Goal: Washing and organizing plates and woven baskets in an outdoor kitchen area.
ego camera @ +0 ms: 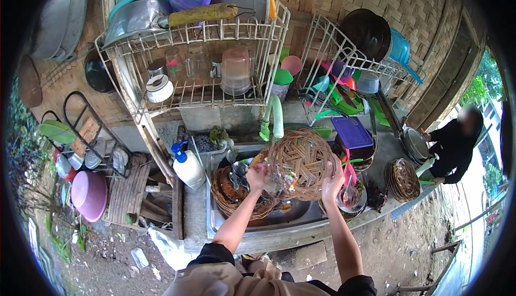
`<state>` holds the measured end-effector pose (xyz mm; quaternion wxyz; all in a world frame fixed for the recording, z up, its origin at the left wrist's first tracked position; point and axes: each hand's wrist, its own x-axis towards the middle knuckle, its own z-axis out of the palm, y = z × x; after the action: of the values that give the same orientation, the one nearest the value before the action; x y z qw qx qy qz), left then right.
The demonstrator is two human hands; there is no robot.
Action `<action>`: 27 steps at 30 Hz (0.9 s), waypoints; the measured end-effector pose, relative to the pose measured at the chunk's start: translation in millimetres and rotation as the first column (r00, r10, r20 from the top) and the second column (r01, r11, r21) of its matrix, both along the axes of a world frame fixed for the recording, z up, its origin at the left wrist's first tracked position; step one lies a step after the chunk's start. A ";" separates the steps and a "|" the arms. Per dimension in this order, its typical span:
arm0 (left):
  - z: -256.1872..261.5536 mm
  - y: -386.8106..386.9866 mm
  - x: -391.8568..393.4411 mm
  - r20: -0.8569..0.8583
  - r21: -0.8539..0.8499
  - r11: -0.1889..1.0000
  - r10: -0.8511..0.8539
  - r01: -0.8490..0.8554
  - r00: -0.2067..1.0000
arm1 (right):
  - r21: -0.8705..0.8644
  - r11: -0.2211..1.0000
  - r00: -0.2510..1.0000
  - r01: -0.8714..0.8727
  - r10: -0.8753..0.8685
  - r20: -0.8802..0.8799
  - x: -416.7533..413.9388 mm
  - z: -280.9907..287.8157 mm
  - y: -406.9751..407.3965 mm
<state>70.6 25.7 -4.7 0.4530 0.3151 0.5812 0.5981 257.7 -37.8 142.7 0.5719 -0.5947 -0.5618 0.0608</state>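
My right hand (332, 179) grips the edge of a round woven rattan plate (304, 155), tilted over the metal sink (298, 211). Food scraps (291, 180) cling to the plate's lower left side. At its left, my left hand (257, 177) is closed on crumpled clear plastic (275, 186). A woven basket (256, 211) below my left hand holds a brown-stained dish (229, 187) and metal spoons (238, 172). The green faucet (275, 116) rises just behind the plate.
A white pump bottle (189, 169) stands left of the sink. Right of it are a purple-lidded container (352, 133), a bowl with a glass (350, 197) and stacked woven plates (403, 180). Wire dish racks (193, 104) hang behind. Another person (455, 147) is at the far right.
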 end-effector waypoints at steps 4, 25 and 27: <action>-12.1 7.5 7.5 -0.076 0.034 0.998 -0.059 0.061 0.995 | -0.016 1.000 1.000 -0.013 0.012 -0.014 -2.9 8.9 -4.1; -0.5 21.0 -33.9 -0.020 0.012 0.915 -0.404 0.404 0.915 | -0.044 0.993 0.994 -0.106 0.108 0.026 -0.2 0.9 14.1; 5.6 18.8 -34.5 -0.059 -0.020 0.928 -0.373 0.373 0.926 | -0.038 0.993 0.994 -0.110 0.110 0.015 -3.5 6.3 17.9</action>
<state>36.2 44.5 0.9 0.5415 0.4364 0.5268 0.4887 254.2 -19.9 149.0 0.5517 -0.5739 -0.5973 0.0975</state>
